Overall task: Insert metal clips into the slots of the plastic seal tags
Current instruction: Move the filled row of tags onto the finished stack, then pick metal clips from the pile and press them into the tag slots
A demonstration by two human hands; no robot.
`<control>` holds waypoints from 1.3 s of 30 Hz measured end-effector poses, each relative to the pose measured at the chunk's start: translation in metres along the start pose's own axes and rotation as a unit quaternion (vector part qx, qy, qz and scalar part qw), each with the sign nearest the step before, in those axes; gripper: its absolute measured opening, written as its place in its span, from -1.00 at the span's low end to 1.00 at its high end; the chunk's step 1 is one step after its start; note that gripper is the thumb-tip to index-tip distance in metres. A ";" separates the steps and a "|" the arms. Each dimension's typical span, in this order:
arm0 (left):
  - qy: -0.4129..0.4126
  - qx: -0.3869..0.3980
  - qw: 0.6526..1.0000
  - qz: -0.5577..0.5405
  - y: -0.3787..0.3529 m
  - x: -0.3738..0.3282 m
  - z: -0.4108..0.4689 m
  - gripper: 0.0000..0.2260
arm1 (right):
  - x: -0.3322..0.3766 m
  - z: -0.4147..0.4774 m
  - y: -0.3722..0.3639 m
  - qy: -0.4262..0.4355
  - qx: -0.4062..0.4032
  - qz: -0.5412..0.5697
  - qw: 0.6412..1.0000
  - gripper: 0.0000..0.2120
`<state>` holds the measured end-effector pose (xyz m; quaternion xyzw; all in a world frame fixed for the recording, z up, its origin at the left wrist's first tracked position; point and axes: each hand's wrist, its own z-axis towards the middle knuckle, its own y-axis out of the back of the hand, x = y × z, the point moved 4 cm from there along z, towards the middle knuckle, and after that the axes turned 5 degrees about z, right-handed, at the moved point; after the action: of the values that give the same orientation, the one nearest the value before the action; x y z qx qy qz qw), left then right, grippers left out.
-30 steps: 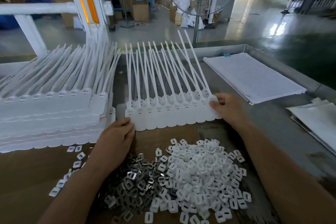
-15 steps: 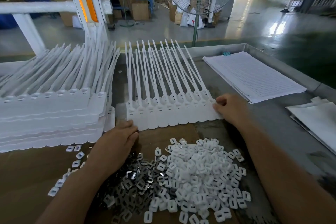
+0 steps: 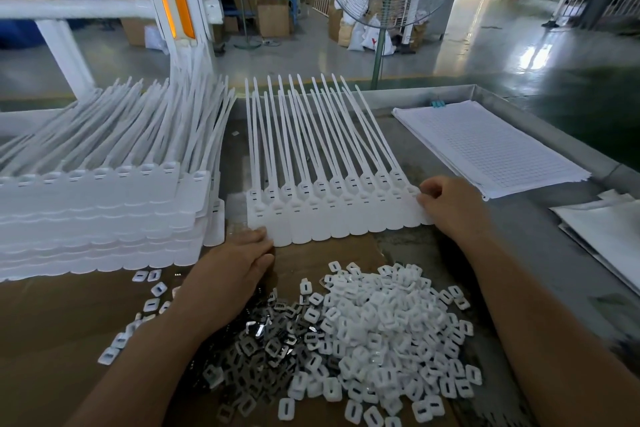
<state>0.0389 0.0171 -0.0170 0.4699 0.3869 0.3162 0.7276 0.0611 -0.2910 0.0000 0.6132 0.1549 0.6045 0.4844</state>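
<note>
A: So, where is the row of tags (image 3: 332, 215)?
B: Flat on the metal table (image 3: 540, 253), straight ahead, with the heads toward the person and the long tails pointing away. Each head shows a small dark slot.
A: And the hands?
B: The right hand (image 3: 450, 208) has curled fingers pinching the row's right end. The left hand (image 3: 232, 270) lies with its fingers nearly straight, tips touching the row's lower left corner, holding nothing.
A: The metal clips (image 3: 266, 343)?
B: A shiny grey heap on the cardboard sheet (image 3: 52, 329), beside the left wrist and nearer the person than the row. It runs into a bigger heap of white plastic caps (image 3: 391, 329) on its right.
A: Anything further out?
B: A tall stack of tags (image 3: 97, 218) just left of the row, a few loose caps (image 3: 152, 291) in front of it, and a pad of squared paper (image 3: 491, 152) to the right, well apart from the heaps.
</note>
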 end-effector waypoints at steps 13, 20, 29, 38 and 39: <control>0.012 0.019 0.999 -0.032 -0.001 0.004 0.004 -0.66 | 0.130 -0.107 -0.035 0.343 0.396 0.083 0.848 -0.72; 0.003 0.018 1.000 -0.024 -0.001 0.003 0.004 -0.65 | 0.139 -0.130 -0.056 0.407 0.386 0.008 0.828 -0.61; 0.004 0.020 1.000 -0.003 -0.001 0.002 0.003 -0.65 | 0.138 -0.129 -0.053 0.399 0.376 0.043 0.835 -0.86; 0.011 0.034 0.999 0.002 0.001 0.000 0.003 -0.64 | 0.134 -0.122 -0.048 0.348 0.365 0.097 0.858 -0.97; 0.013 0.036 0.999 0.002 0.001 0.000 0.004 -0.64 | 0.133 -0.120 -0.049 0.333 0.362 0.101 0.865 -0.96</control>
<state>0.0420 0.0157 -0.0153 0.4924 0.4062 0.3099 0.7047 0.0026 -0.1158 0.0164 0.5197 0.4522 0.7200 0.0840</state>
